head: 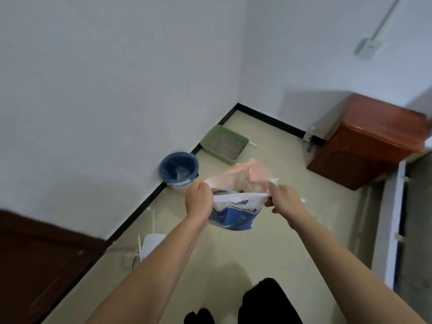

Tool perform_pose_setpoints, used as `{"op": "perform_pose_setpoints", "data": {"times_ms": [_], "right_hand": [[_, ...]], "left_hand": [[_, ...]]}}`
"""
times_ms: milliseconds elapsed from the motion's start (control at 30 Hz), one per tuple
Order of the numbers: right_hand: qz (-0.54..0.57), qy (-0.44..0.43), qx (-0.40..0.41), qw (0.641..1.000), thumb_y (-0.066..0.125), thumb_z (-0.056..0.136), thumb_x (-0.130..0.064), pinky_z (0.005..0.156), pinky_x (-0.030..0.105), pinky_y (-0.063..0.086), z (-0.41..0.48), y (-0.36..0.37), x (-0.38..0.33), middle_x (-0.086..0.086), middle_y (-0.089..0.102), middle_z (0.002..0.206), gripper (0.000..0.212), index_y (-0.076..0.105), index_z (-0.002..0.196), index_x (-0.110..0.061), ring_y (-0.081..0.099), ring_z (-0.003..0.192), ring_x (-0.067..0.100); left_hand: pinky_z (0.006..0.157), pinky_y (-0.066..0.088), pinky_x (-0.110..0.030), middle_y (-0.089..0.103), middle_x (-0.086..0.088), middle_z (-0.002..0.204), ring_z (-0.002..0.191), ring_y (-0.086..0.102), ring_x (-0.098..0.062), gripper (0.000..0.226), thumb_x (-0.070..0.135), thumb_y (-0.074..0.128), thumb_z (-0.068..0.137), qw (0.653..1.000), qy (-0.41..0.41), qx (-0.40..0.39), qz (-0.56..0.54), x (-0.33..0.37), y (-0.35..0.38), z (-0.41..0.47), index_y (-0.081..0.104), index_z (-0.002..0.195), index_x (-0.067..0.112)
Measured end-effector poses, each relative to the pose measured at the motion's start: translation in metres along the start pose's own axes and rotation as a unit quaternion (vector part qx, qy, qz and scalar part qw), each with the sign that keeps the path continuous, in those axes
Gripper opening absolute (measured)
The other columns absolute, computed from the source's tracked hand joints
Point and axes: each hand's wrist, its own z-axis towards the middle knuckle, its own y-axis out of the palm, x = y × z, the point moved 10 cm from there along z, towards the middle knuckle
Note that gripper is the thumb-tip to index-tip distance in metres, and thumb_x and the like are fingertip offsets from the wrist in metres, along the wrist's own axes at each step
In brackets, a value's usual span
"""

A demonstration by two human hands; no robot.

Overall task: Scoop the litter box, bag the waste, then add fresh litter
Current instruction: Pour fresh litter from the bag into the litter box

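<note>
A blue and white litter bag (236, 212) hangs in the air in front of me, its pinkish top pulled open. My left hand (198, 198) grips the bag's left top edge. My right hand (284, 198) pinches the right top edge. Pale litter shows inside the mouth. Beyond the bag, a green litter box (224, 144) sits on the floor against the left wall near the corner. A white scoop handle (253, 144) pokes out beside the box's right side. A bin (178, 170) lined with a blue bag stands at the wall, left of the litter bag.
A brown wooden cabinet (367, 141) stands at the right wall. A dark wooden door or furniture piece (39, 258) fills the lower left. A white router-like device (150, 244) with antennas lies on the floor near it. My dark trouser legs (264, 302) show at the bottom.
</note>
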Motion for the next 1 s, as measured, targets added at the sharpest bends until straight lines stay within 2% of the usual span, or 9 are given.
{"op": "perform_pose_setpoints", "data": {"times_ms": [133, 267, 367, 567, 633, 767, 867, 933, 1000], "right_hand": [[0.023, -0.007, 0.015, 1.0, 0.044, 0.096, -0.038, 0.065, 0.039, 0.049, 0.077, -0.035, -0.015, 0.008, 0.07, 0.07, 0.043, 0.067, 0.086, -0.003, 0.063, 0.072, 0.028], [0.001, -0.032, -0.013, 0.999, 0.044, 0.098, -0.038, 0.074, 0.043, 0.053, 0.164, -0.054, -0.027, 0.009, 0.071, 0.078, 0.043, 0.069, 0.087, -0.005, 0.066, 0.078, 0.028], [-0.014, -0.023, -0.047, 0.999, 0.045, 0.098, -0.035, 0.075, 0.043, 0.051, 0.229, -0.074, -0.028, 0.01, 0.07, 0.075, 0.044, 0.067, 0.082, 0.0, 0.064, 0.075, 0.029], [-0.076, 0.016, -0.095, 0.992, 0.044, 0.099, -0.042, 0.078, 0.04, 0.049, 0.328, -0.101, -0.035, 0.011, 0.072, 0.079, 0.05, 0.066, 0.083, 0.0, 0.064, 0.08, 0.028], [-0.102, 0.026, -0.114, 0.988, 0.042, 0.1, -0.04, 0.077, 0.039, 0.05, 0.357, -0.1, -0.039, 0.011, 0.071, 0.081, 0.047, 0.066, 0.084, -0.002, 0.064, 0.081, 0.028], [-0.158, 0.035, -0.151, 0.975, 0.04, 0.101, -0.036, 0.08, 0.039, 0.049, 0.414, -0.075, -0.054, 0.013, 0.071, 0.087, 0.046, 0.066, 0.084, -0.002, 0.064, 0.086, 0.031], [-0.176, 0.068, -0.195, 0.963, 0.042, 0.101, -0.032, 0.072, 0.034, 0.048, 0.441, -0.046, -0.052, 0.007, 0.066, 0.08, 0.038, 0.063, 0.078, -0.011, 0.06, 0.076, 0.025], [-0.182, 0.095, -0.206, 0.957, 0.044, 0.1, -0.029, 0.072, 0.032, 0.047, 0.468, -0.021, -0.045, 0.003, 0.062, 0.076, 0.033, 0.06, 0.072, -0.018, 0.057, 0.073, 0.02], [-0.191, 0.123, -0.216, 0.95, 0.045, 0.1, -0.029, 0.074, 0.033, 0.048, 0.499, 0.008, -0.037, 0.002, 0.063, 0.076, 0.032, 0.059, 0.073, -0.019, 0.057, 0.071, 0.018]], "left_hand": [[0.07, 0.045, -0.038, 0.057, -0.008, 0.086, 0.079, 0.054, -0.026, 0.017, 0.011, 0.033, 0.081, 1.0, -0.012, -0.022, -0.011, 0.037, 0.068, 0.07, 0.047, 0.074, 0.018], [0.051, 0.037, -0.027, 0.054, -0.014, 0.082, 0.062, 0.047, -0.023, 0.02, 0.006, 0.03, 0.084, 0.997, -0.069, -0.018, -0.006, 0.051, 0.136, 0.138, 0.05, 0.08, 0.012], [0.045, 0.035, -0.025, 0.055, -0.016, 0.085, 0.061, 0.047, -0.022, 0.022, 0.006, 0.03, 0.09, 0.995, -0.101, 0.003, 0.018, 0.055, 0.184, 0.175, 0.052, 0.093, 0.005], [0.06, 0.043, -0.035, 0.055, -0.013, 0.091, 0.071, 0.05, -0.024, 0.018, 0.005, 0.032, 0.093, 0.988, -0.146, 0.022, 0.052, 0.07, 0.252, 0.221, 0.049, 0.088, 0.01], [0.061, 0.047, -0.033, 0.056, -0.009, 0.095, 0.077, 0.053, -0.022, 0.008, 0.006, 0.045, 0.093, 0.987, -0.155, 0.0, 0.047, 0.07, 0.266, 0.238, 0.05, 0.096, 0.011], [0.06, 0.051, -0.029, 0.056, -0.005, 0.099, 0.083, 0.057, -0.019, 0.022, 0.008, 0.062, 0.089, 0.985, -0.168, -0.026, 0.028, 0.065, 0.282, 0.288, 0.049, 0.107, 0.013], [0.061, 0.053, -0.033, 0.057, -0.008, 0.103, 0.085, 0.057, -0.021, 0.016, 0.011, 0.058, 0.09, 0.984, -0.173, -0.011, 0.028, 0.049, 0.281, 0.329, 0.049, 0.102, 0.015], [0.075, 0.056, -0.044, 0.057, -0.013, 0.103, 0.083, 0.054, -0.023, 0.005, 0.011, 0.049, 0.093, 0.983, -0.176, -0.004, 0.046, 0.029, 0.28, 0.367, 0.048, 0.097, 0.015], [0.083, 0.054, -0.051, 0.057, -0.017, 0.1, 0.08, 0.052, -0.024, 0.007, 0.012, 0.045, 0.095, 0.981, -0.175, 0.002, 0.082, 0.006, 0.28, 0.406, 0.047, 0.092, 0.017]]}}
